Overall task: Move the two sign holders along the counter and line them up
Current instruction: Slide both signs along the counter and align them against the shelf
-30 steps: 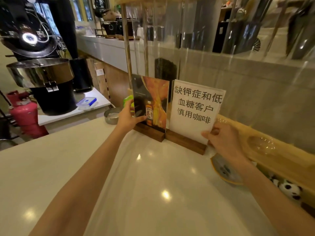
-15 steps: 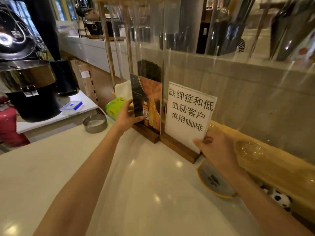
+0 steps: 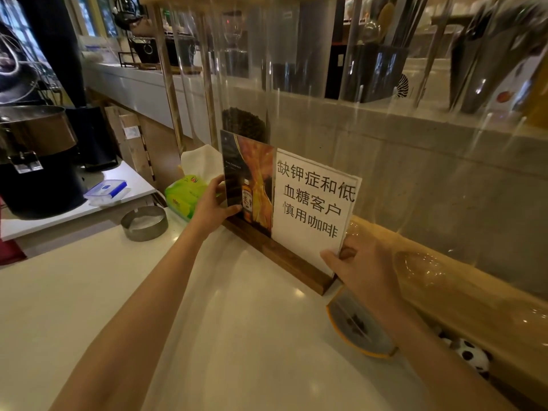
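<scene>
pale glossy counter [image 3: 124, 307] ran up to a clear screen, and past both forearms the right hand [image 3: 363, 272] was pinched on the lower right corner of the white text sign holder [image 3: 314, 200] while the left hand [image 3: 212, 206] was wrapped round the left edge of the dark poster sign holder [image 3: 247, 182]. both stood upright, touching edge to edge on their wooden bases, tissue pack [image 3: 184, 195] just beyond. looked like the final squaring-up to me, so next would be nudging the bases flush and then letting go.

White glossy counter [image 3: 89, 307] carries two sign holders on wooden bases [image 3: 275, 253], metal ring dish [image 3: 144, 223], green tissue pack [image 3: 184, 195], possibly a plate [image 3: 355, 330].
</scene>
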{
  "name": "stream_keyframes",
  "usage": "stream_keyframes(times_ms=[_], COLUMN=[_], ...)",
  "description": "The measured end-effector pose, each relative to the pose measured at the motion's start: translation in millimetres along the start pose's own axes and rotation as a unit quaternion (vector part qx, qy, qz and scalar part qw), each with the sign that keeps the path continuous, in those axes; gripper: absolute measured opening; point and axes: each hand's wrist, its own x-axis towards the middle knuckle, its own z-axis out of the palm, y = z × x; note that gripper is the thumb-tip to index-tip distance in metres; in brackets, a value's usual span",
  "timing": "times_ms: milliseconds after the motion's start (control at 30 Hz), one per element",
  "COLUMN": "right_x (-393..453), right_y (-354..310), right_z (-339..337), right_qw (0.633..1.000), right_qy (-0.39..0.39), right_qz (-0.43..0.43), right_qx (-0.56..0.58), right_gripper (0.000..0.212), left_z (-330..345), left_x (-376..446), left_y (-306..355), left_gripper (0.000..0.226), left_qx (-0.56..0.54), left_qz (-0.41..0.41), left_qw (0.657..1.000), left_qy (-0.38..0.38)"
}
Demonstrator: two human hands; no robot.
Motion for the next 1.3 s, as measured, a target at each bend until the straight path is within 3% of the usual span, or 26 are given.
stream_keyframes(times_ms=[167, 367, 533, 700, 800, 900, 1067, 1200, 1300], right_x=[-1, 0, 4, 8, 7, 5, 8, 7, 10], right_y=[-3, -9, -18, -26, -27, -28, -26, -26, -25], right_z=[-1, -7, -20, -25, -24, -23, -22, -21, -26], right_qw=[1.0, 0.999, 0.992, 0.994, 0.995, 0.995, 0.994, 0.995, 0.994], right_qy=[-0.008, -0.037, -0.08, -0.041, -0.026, -0.018, -0.023, -0.015, -0.056], right_qz=[0.013, 0.022, 0.024, -0.002, -0.001, -0.006, 0.0, -0.006, 0.003], right_qx=[0.009, 0.03, 0.1, 0.101, 0.097, 0.093, 0.104, 0.097, 0.098], right_gripper=[0.029, 0.035, 0.037, 0.028, 0.027, 0.029, 0.031, 0.029, 0.03], left_z=[2, 13, 36, 42, 44, 49, 50, 51, 50], left_x=[-2, -19, -59, -89, -97, -101, -101, -97, -100], left_y=[-4, 5, 17, 12, 13, 12, 10, 10, 12], left_gripper=[0.071, 0.074, 0.065, 0.032, 0.027, 0.013, 0.018, 0.021, 0.022], left_qx=[0.02, 0.12, 0.219, 0.347, 0.377, 0.433, 0.492, 0.494, 0.47], left_qz=[0.0, 0.036, 0.055, 0.128, 0.162, 0.231, 0.235, 0.233, 0.234], left_qw=[1.0, 0.99, 0.974, 0.928, 0.91, 0.87, 0.836, 0.835, 0.849], left_qy=[0.017, 0.058, 0.033, -0.042, -0.051, -0.052, -0.067, -0.067, -0.06])
